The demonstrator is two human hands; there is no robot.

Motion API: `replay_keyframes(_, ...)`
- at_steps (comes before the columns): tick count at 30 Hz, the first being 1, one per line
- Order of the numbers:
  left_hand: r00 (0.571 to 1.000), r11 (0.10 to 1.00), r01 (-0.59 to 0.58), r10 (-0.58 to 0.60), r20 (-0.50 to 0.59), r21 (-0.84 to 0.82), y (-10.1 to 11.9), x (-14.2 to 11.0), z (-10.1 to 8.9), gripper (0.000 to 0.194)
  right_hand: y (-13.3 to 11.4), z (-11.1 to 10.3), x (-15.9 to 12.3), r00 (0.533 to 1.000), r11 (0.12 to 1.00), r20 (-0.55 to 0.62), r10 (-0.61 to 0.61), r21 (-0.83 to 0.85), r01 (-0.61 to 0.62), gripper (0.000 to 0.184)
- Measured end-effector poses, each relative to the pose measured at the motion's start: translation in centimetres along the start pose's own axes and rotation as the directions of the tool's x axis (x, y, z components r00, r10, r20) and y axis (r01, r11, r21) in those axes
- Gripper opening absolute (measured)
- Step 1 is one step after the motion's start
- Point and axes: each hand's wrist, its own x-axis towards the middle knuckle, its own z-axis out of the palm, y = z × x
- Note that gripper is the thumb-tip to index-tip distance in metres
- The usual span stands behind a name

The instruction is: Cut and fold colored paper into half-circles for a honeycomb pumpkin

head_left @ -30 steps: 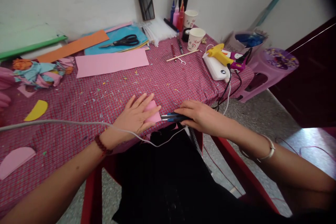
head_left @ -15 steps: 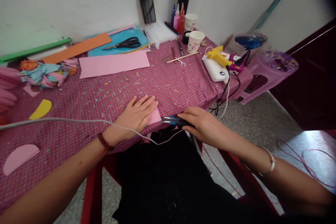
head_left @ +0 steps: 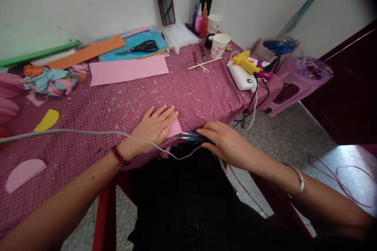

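Observation:
My left hand point(head_left: 156, 125) lies flat with its fingers stretched out, pressing a pink piece of paper point(head_left: 174, 128) onto the table near its front edge. Most of that paper is hidden beneath the palm. In my right hand point(head_left: 222, 141) is a blue and black utility knife point(head_left: 191, 137), held low with its blade pointing left. The blade lies along the paper's near edge, beside my left hand. A thin grey cable point(head_left: 88, 131) runs across my left wrist and hangs below the knife.
Behind lie a pink strip point(head_left: 129, 71), black scissors point(head_left: 144, 47) and an orange strip point(head_left: 88, 51). A yellow glue gun point(head_left: 246, 62) rests on a white box point(head_left: 240, 76) at right, near paper cups point(head_left: 219, 45). Pink point(head_left: 25, 174) and yellow half-circles point(head_left: 48, 120) lie left.
The knife and my right hand have shifted slightly left, bringing the blade further along the paper's near edge. My left hand stays pressed on the paper.

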Motion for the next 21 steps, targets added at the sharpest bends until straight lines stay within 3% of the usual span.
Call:
replay_keyframes(5,0.999,1.000,-0.005,0.006,0.052,-0.022,-2.4,0.9,-0.8,0.053,-0.1,0.1,0.1,1.000,1.000,0.012,0.008,-0.017,-0.008,0.034)
replay_keyframes(9,1.000,0.998,0.003,-0.004,0.029,0.055,-4.2,1.5,-0.7,0.054,-0.3,0.0,0.0,0.999,0.999,0.006,0.033,-0.013,-0.032,0.034)
replay_keyframes(21,1.000,0.994,0.002,-0.001,-0.007,0.108,-4.0,1.5,-0.1,0.052,-1.5,1.1,1.6,0.998,0.998,-0.019,0.058,-0.020,-0.059,0.035)
